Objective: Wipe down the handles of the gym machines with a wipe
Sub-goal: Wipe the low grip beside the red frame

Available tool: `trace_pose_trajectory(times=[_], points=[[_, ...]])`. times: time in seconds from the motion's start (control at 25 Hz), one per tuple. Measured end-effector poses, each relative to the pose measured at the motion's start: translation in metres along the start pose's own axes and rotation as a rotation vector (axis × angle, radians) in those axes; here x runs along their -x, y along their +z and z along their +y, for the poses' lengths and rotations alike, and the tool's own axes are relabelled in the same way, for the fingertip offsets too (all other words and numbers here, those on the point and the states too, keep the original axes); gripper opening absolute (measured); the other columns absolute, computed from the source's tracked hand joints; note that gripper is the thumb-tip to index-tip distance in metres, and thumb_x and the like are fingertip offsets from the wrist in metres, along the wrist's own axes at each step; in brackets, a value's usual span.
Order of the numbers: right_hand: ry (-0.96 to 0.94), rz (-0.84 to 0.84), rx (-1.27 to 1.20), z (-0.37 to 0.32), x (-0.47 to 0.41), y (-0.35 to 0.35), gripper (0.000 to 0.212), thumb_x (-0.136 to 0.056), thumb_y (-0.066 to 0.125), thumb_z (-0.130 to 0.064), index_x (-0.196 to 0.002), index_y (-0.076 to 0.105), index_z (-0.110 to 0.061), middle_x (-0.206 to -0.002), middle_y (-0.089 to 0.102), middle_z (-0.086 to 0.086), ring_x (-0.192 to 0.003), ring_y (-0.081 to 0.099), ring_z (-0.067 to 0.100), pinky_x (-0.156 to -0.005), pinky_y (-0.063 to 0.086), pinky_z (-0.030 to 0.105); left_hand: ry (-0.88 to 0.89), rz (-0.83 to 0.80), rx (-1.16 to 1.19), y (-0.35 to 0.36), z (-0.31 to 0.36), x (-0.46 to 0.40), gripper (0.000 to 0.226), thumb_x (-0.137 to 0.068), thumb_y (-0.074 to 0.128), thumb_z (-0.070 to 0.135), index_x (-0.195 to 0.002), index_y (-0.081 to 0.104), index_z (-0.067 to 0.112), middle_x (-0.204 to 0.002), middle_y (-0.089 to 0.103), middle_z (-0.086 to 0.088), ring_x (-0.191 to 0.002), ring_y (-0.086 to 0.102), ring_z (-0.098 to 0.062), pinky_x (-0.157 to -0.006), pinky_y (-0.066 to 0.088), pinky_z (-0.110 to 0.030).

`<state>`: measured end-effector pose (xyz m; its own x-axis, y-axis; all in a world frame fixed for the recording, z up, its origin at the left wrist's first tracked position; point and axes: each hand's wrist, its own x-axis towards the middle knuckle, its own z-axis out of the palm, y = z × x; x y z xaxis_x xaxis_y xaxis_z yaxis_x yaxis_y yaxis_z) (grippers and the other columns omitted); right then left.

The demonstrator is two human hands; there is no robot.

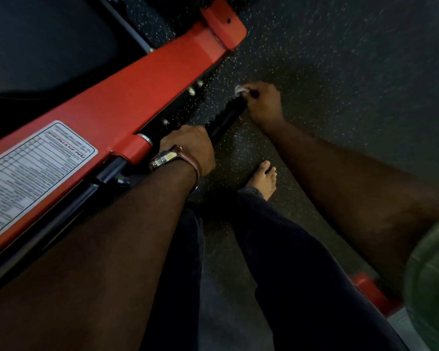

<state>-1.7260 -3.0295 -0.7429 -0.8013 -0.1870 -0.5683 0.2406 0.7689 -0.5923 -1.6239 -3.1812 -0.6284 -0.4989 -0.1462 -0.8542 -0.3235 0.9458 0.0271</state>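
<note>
Left hand (190,145), wristwatch (162,158) strapped on, fingers clenched round near end of black ribbed handle (226,116) off red machine frame (137,97); right hand (262,103) at far end, fingers pinching white wipe (239,89) against handle tip, above speckled floor (340,72).

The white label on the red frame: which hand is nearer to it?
Left. The left hand grips the black handle just beyond the label; the right hand holds the wipe at the handle's far end.
</note>
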Motion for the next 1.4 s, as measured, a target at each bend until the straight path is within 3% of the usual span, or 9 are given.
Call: trace_pose_trajectory(times=[0.28, 0.4, 0.48, 0.64, 0.84, 0.96, 1.08, 1.28, 1.4], points=[[0.829, 0.047, -1.077, -0.004, -0.009, -0.003, 0.019, -0.095, 0.046, 0.006, -0.103, 0.062, 0.0, -0.098, 0.067, 0.018, -0.084, 0.069, 0.025, -0.068, 0.062, 0.038, -0.021, -0.016, 0.011, -0.002, 0.002, -0.004, 0.037, -0.084, 0.067, 0.022, -0.118, 0.061, 0.008, -0.116, 0.064, -0.013, -0.1, 0.066, -0.034, -0.068, 0.044, -0.035], [0.49, 0.316, -0.548, -0.002, 0.021, 0.002, 0.011, -0.088, 0.069, -0.003, -0.096, 0.075, -0.007, -0.084, 0.071, -0.003, -0.067, 0.063, 0.001, -0.058, 0.049, 0.01, -0.011, -0.022, 0.027, -0.006, 0.002, -0.001, 0.037, -0.084, 0.066, 0.021, -0.118, 0.061, 0.007, -0.117, 0.063, -0.014, -0.1, 0.066, -0.035, -0.07, 0.047, -0.036], [0.126, 0.21, -0.069, -0.006, 0.023, 0.0, 0.017, -0.09, 0.067, -0.009, -0.103, 0.077, -0.013, -0.092, 0.071, -0.012, -0.073, 0.06, -0.005, -0.062, 0.04, -0.002, -0.003, -0.026, 0.031, -0.006, 0.002, -0.001, 0.037, -0.084, 0.064, 0.02, -0.118, 0.06, 0.007, -0.117, 0.063, -0.014, -0.1, 0.066, -0.035, -0.072, 0.049, -0.037], [0.158, -0.158, 0.095, -0.018, -0.028, -0.011, 0.021, -0.095, 0.059, -0.016, -0.108, 0.074, -0.011, -0.104, 0.069, 0.002, -0.095, 0.065, 0.01, -0.085, 0.053, 0.02, -0.019, -0.035, 0.022, -0.005, 0.004, -0.005, 0.036, -0.084, 0.065, 0.021, -0.118, 0.061, 0.007, -0.116, 0.064, -0.014, -0.099, 0.066, -0.033, -0.069, 0.047, -0.035], [0.761, -0.171, -0.897, -0.006, -0.029, -0.007, 0.024, -0.095, 0.042, 0.003, -0.109, 0.062, 0.005, -0.115, 0.067, 0.022, -0.1, 0.072, 0.029, -0.091, 0.058, 0.046, -0.033, -0.026, -0.005, -0.004, 0.006, -0.008, 0.039, -0.085, 0.066, 0.023, -0.121, 0.058, 0.008, -0.118, 0.061, -0.014, -0.102, 0.065, -0.033, -0.068, 0.045, -0.035], [0.809, 0.014, -1.082, 0.008, -0.002, -0.002, 0.023, -0.091, 0.05, 0.009, -0.113, 0.059, 0.006, -0.11, 0.066, 0.022, -0.1, 0.07, 0.032, -0.077, 0.062, 0.044, -0.027, -0.01, 0.056, -0.005, 0.006, -0.006, 0.043, -0.084, 0.068, 0.026, -0.121, 0.057, 0.007, -0.12, 0.059, -0.015, -0.104, 0.063, -0.035, -0.074, 0.051, -0.038], [0.636, 0.189, -0.93, -0.009, 0.024, -0.006, 0.017, -0.087, 0.063, 0.008, -0.103, 0.066, 0.009, -0.092, 0.072, 0.022, -0.076, 0.071, 0.024, -0.067, 0.06, 0.034, 0.001, 0.092, 0.41, -0.003, -0.004, -0.001, 0.041, -0.083, 0.077, 0.037, -0.112, 0.064, 0.011, -0.108, 0.065, -0.009, -0.095, 0.066, -0.029, -0.078, 0.056, -0.035], [0.457, 0.009, -1.157, -0.085, 0.102, -0.057, 0.012, -0.097, 0.06, -0.006, -0.096, 0.07, 0.001, -0.096, 0.072, 0.018, -0.085, 0.07, 0.024, -0.082, 0.06, 0.035, -0.086, 0.284, 1.207, -0.032, 0.0, 0.059, 0.022, -0.086, 0.078, 0.025, -0.103, 0.071, 0.012, -0.096, 0.072, 0.002, -0.086, 0.069, -0.011, -0.089, 0.058, -0.035], [0.394, -0.076, -1.077, -0.129, 0.156, -0.093, 0.017, -0.101, 0.055, -0.015, -0.096, 0.069, -0.007, -0.088, 0.071, 0.008, -0.075, 0.064, 0.014, -0.064, 0.053, 0.025, -0.023, 0.27, 1.519, -0.072, 0.021, 0.119, 0.023, -0.09, 0.073, 0.022, -0.108, 0.069, 0.009, -0.096, 0.072, -0.002, -0.088, 0.07, -0.014, -0.083, 0.061, -0.035]])
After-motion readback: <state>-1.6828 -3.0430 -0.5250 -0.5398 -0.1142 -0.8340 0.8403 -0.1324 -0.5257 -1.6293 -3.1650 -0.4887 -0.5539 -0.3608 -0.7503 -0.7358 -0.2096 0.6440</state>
